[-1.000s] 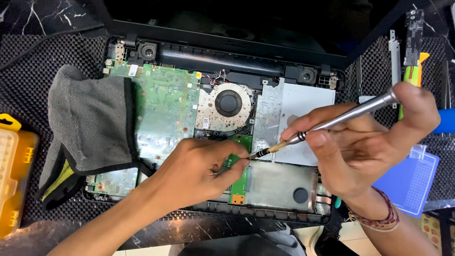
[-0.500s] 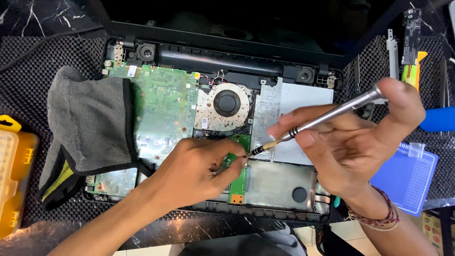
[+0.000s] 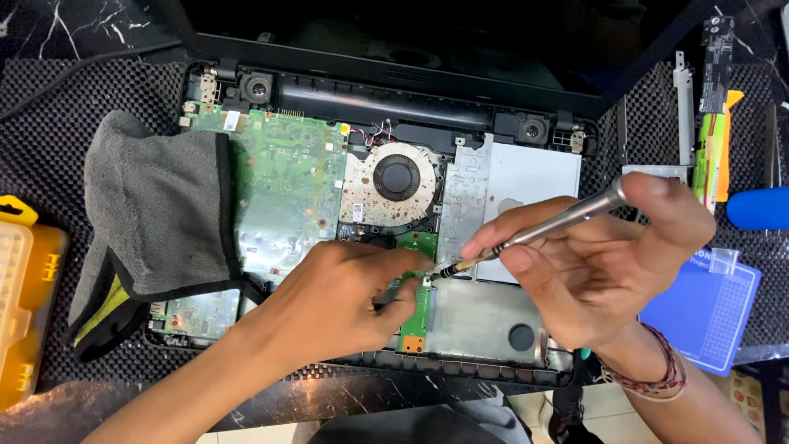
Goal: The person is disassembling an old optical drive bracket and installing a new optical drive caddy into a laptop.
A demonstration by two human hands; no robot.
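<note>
Hands meet over an opened laptop [image 3: 526,382] lying on a black mesh mat [image 3: 74,107]. The right hand [image 3: 604,263] has its fingers closed around a slim metal screwdriver [image 3: 546,230], thumb and forefinger pinching the shaft while the butt end rests against the upper fingers. The tool slants down to the left, and its tip [image 3: 438,272] sits at the top corner of a small green board [image 3: 417,316] near the laptop's front edge. A braided band [image 3: 657,378] circles that wrist.

The left hand [image 3: 333,300] lies palm down over the lower middle of the laptop, fingers curled, their tips pressing on the left edge of the small board just beside the screwdriver tip. A small dark piece shows under the fingertips, but whether it is pinched cannot be told.

Above the hands sit the round fan [image 3: 397,179] and, to its left, the large green mainboard [image 3: 283,193]. A grey glove [image 3: 160,222] with black trim is draped over the laptop's left side. To the right of the fan lies a silver metal plate [image 3: 526,177].

At the far left edge stands a yellow parts box [image 3: 25,304]. On the right, a blue mat [image 3: 711,308] lies beneath the right hand, with a blue handle [image 3: 758,208] near it and a yellow-green tool [image 3: 713,152] further up.
</note>
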